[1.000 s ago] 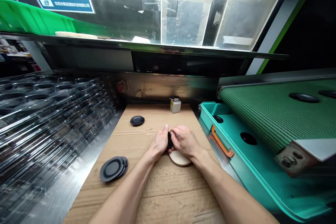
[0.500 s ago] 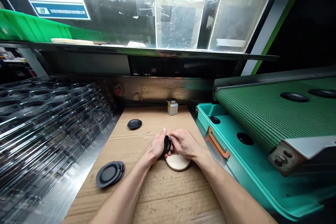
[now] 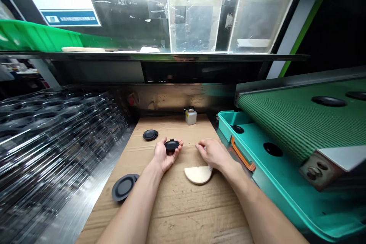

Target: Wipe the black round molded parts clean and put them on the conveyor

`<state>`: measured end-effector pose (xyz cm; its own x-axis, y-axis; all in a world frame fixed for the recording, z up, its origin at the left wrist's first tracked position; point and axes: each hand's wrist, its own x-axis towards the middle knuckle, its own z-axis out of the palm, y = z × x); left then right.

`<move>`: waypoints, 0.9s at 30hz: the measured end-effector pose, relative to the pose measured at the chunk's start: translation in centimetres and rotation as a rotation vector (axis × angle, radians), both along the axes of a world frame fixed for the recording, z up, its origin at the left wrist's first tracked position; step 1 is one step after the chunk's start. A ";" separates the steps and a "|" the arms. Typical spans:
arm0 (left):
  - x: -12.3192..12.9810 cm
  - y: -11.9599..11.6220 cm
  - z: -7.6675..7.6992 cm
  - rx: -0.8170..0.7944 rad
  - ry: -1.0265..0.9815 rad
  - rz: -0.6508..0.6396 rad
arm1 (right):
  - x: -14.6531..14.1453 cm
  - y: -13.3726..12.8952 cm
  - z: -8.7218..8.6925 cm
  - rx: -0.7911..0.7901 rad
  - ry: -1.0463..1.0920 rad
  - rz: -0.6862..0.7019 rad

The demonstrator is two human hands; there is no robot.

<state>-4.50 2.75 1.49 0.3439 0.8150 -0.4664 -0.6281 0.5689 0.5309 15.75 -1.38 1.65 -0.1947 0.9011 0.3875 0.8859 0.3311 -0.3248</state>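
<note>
Scratched clear panels and a sign (image 3: 57,4) reading "2#" fill the far wall, above a shelf with a green bin (image 3: 37,36). From the head camera we look down on a cardboard sheet (image 3: 177,213) laid over a bench, with stacked clear trays (image 3: 57,129) to our left and a green mesh conveyor (image 3: 297,122) to our right, carrying black discs. Below the conveyor sits a teal tray (image 3: 286,194) with an orange handle (image 3: 243,155). Our left hand (image 3: 164,156) lies open, palm up, with a black disc (image 3: 172,145) resting on it, not gripped. Our right hand (image 3: 213,154) is apart from it, fingers loosely curled; we cannot tell whether they pinch anything small. Its heel is beside a cream pad (image 3: 198,174) on the cardboard. A small bottle (image 3: 190,117) stands at the far edge, with a single disc (image 3: 150,134) nearby, and a disc stack (image 3: 123,187) lies just beside our left forearm. We judge the loose disc the main risk: a tilted palm could let it slide off, while a careless forearm could knock the stack toward the trays.
</note>
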 end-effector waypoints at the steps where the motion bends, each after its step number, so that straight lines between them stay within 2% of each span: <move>1: -0.5 0.2 0.2 -0.054 -0.080 -0.006 | 0.2 -0.2 0.2 0.000 0.001 -0.011; 4: -1.5 0.5 0.4 -0.128 -0.193 0.003 | -0.1 -1.3 1.2 -0.046 0.015 0.126; 7: -1.5 0.6 0.1 -0.130 -0.208 0.038 | -1.0 -3.0 1.8 -0.204 -0.045 0.329; 11: -1.3 0.9 -0.5 -0.111 -0.210 0.077 | -1.7 -4.2 2.2 -0.355 -0.126 0.322; 14: -1.2 1.1 -0.9 -0.093 -0.208 0.103 | -1.8 -3.9 2.9 -0.371 0.008 0.357; 16: -0.9 1.0 -1.1 -0.056 -0.214 0.121 | -1.9 -3.4 3.4 -0.314 0.167 0.366; 18: -0.3 0.6 -1.3 0.021 -0.225 0.123 | -2.1 -2.7 3.2 -0.202 0.313 0.285; 20: 0.7 0.1 -1.3 0.107 -0.235 0.105 | -2.6 -2.0 2.3 -0.079 0.403 0.148; 25: 3.0 -1.3 -1.1 0.243 -0.267 -0.016 | -5.1 -1.3 -0.9 0.053 0.382 -0.119; 27: 3.1 -1.6 -0.9 0.254 -0.245 -0.021 | -6.5 -1.7 -1.4 0.049 0.364 -0.150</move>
<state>-1.38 1.11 0.55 0.4383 0.8860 -0.1516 -0.7442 0.4523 0.4915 9.23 -3.06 0.22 0.0958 0.8878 0.4502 0.7556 0.2296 -0.6135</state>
